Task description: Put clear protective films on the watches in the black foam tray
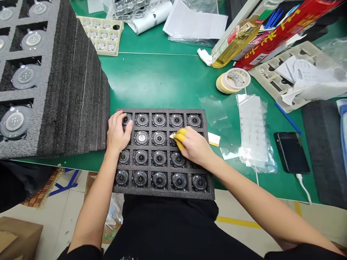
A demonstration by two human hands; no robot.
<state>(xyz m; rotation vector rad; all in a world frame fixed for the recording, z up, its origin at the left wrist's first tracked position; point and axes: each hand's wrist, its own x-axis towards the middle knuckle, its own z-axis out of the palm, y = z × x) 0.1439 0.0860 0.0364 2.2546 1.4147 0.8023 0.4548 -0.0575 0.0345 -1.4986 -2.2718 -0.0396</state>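
We have the black foam tray point(165, 194) at the centre of the frame, its pockets holding round watch modules point(159, 138). Our left hand point(118, 133), loosely open with thumb spread, rests over the tray's left edge and upper-left pocket. Our right hand point(195, 147), in yellow finger cots point(180, 139), pinches a small white scrap point(171, 135), perhaps a wipe, at a second-row module. Too hard a press there could, we judge, scuff or tip it. The tray's lower edge appears to overhang the green table point(141, 83), so leaning on it might tilt everything.
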